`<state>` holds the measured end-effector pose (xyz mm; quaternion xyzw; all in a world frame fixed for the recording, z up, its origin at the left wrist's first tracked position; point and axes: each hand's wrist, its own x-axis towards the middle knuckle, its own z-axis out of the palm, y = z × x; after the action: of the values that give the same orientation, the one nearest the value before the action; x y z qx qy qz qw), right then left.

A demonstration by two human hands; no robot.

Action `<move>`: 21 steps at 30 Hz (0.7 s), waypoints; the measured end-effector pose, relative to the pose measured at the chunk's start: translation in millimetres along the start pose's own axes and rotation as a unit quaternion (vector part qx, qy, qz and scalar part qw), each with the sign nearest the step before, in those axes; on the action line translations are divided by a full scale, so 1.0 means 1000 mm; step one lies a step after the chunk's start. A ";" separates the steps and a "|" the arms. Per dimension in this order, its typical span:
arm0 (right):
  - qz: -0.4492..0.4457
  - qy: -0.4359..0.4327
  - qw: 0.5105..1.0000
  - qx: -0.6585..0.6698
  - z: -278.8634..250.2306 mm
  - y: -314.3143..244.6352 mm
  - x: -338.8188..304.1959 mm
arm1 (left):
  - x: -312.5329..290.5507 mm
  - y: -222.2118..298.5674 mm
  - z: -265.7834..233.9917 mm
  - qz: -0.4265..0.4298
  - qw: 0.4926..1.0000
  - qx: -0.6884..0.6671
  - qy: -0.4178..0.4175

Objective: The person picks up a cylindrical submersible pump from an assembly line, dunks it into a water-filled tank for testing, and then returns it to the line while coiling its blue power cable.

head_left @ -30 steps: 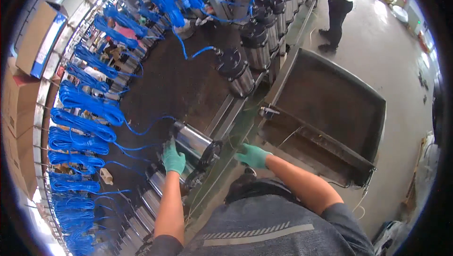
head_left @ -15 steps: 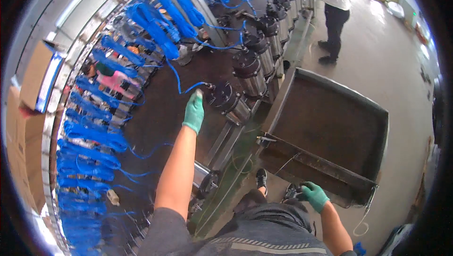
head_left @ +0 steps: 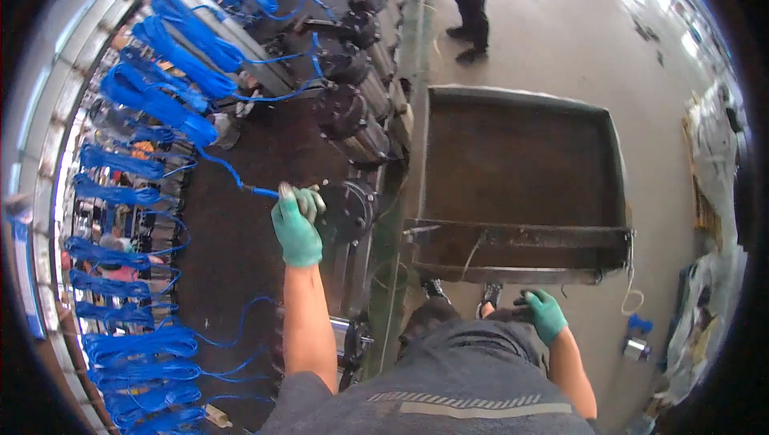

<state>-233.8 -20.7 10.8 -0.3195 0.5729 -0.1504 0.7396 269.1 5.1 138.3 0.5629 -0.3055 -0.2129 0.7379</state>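
Note:
My left hand [head_left: 298,225], in a green glove, is closed on a blue cable [head_left: 223,164] beside a cylindrical motor [head_left: 352,211] with a dark round flanged end. A small pale metal fitting shows at the fingertips, near the flange. The cable runs back left to a coiled blue bundle [head_left: 152,102]. The palm side of this hand is hidden. My right hand [head_left: 546,316], also in a green glove, hangs low by my right thigh. Its fingers are curled, and something dark shows at them, too unclear to name.
A large shallow metal tray cart [head_left: 521,155] stands in front of me. More upright cylindrical motors [head_left: 352,118] line the bench's right edge. Several blue cable coils [head_left: 140,347] lie along its left side. A person [head_left: 471,2] stands beyond the cart. Wrapped goods [head_left: 713,171] sit far right.
The view has turned, so bench and cart appear further left. My left hand has shifted from under the motor's fitting to the cable, its fingers now bent. My right hand stays low.

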 end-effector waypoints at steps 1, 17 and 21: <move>-0.003 -0.017 1.000 -0.012 0.010 -0.006 0.002 | -0.020 0.007 0.016 0.001 1.000 0.029 0.002; 0.028 -0.047 0.997 0.055 0.060 -0.044 0.065 | -0.139 0.045 0.132 -0.157 0.974 -0.162 0.008; -0.086 0.047 0.992 -0.086 0.007 -0.040 0.098 | -0.157 -0.012 0.138 -0.214 0.957 -0.196 0.014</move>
<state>-192.2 -106.5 -36.0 -0.4220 0.5885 -0.1786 0.6661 61.1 8.2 118.0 0.4619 -0.1200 -0.4136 0.7754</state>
